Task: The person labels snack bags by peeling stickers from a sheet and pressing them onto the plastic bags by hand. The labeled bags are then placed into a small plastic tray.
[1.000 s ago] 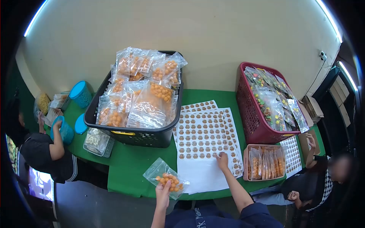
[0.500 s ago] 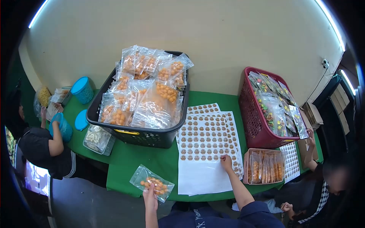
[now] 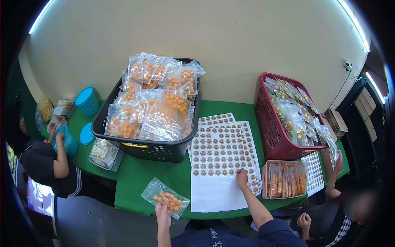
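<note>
Shifted leftward since one second earlier, away from the sticker sheet (image 3: pixel 218 168): a bag of orange balls (image 3: pixel 166 199), grasped in the left hand (image 3: pixel 163 213), left of the sheet. Right hand (image 3: pixel 242 178): at the sheet's lowest sticker row; grip clenched or released, cannot tell. Black basket (image 3: pixel 168 154): behind-left of the sheet.

Maroon basket (image 3: pixel 265 133), perforated, filled with bags of multicoloured pieces; on green-covered table (image 3: pixel 144 175). Lidded blue tub (image 3: pixel 89 108), near the wall (image 3: pixel 234 49). Second blue tub (image 3: pixel 71 147), just beside a loose blue lid (image 3: pixel 87 133). Clear container (image 3: pixel 117 161), white pieces inside. Bag of yellow pieces (image 3: pixel 46 109), far left. Stacked cardboard (image 3: pixel 338 124), far right. Wall socket (image 3: pixel 348 66), cable hanging. Lit screen (image 3: pixel 40 198), lower left. Two co-workers (image 3: pixel 39 164), one either side.
</note>
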A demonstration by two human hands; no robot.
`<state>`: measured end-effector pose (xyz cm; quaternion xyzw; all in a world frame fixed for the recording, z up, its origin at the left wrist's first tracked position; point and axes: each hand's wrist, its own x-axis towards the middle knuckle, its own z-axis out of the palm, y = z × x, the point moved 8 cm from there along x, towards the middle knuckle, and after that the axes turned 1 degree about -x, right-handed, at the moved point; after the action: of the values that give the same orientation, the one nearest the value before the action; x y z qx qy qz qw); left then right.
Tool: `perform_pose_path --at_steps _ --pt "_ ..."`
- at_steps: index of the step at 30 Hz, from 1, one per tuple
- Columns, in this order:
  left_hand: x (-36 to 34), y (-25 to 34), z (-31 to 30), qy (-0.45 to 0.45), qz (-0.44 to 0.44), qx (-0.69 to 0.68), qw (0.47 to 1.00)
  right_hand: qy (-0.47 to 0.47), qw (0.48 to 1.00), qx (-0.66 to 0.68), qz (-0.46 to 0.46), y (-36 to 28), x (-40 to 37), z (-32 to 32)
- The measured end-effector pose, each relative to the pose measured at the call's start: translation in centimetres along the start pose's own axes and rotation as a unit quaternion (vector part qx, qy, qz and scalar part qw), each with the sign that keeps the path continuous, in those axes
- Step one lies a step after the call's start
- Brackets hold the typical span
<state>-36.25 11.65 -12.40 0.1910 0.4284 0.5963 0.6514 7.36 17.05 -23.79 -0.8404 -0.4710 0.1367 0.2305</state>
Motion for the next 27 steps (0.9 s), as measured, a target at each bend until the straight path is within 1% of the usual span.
perform_pose_path --at_steps 3,6,9,12,15,18,21,24,27 --pt "-0.2 -0.4 -0.2 0.003 -0.008 0.004 1.0 0.104 0.994 0.036 0.002 -2.2 -1.6 -2.5" --pt "-0.4 0.0 0.5 -0.02 0.006 0.007 1.0 0.068 0.998 -0.004 -0.003 -1.6 -1.6 -1.4" --pt "-0.4 0.2 0.8 -0.018 0.006 0.021 1.0 0.073 0.997 -0.025 -0.025 -1.4 -2.1 -0.6" --pt "-0.1 0.2 1.2 -0.031 0.008 0.022 0.999 0.07 0.997 0.007 -0.037 -1.5 -2.7 -0.6" --pt "-0.2 0.3 1.9 -0.031 -0.009 0.026 0.999 0.087 0.993 0.02 -0.072 -2.3 -3.6 -1.3" --pt "0.0 -0.1 2.1 -0.047 -0.003 0.029 0.998 0.083 0.989 0.018 -0.12 -2.1 -3.9 -1.0" --pt "-0.4 0.0 2.5 -0.047 -0.011 0.036 0.998 0.069 0.978 0.069 -0.182 -2.7 -5.2 -1.3" --pt "-0.6 -0.1 2.6 -0.04 0.0 0.033 0.999 0.117 0.966 0.146 -0.178 -2.6 -6.7 -2.6" --pt "-1.4 0.0 3.8 -0.05 -0.012 0.031 0.998 0.103 0.965 0.216 -0.106 -3.9 -7.9 -4.2"
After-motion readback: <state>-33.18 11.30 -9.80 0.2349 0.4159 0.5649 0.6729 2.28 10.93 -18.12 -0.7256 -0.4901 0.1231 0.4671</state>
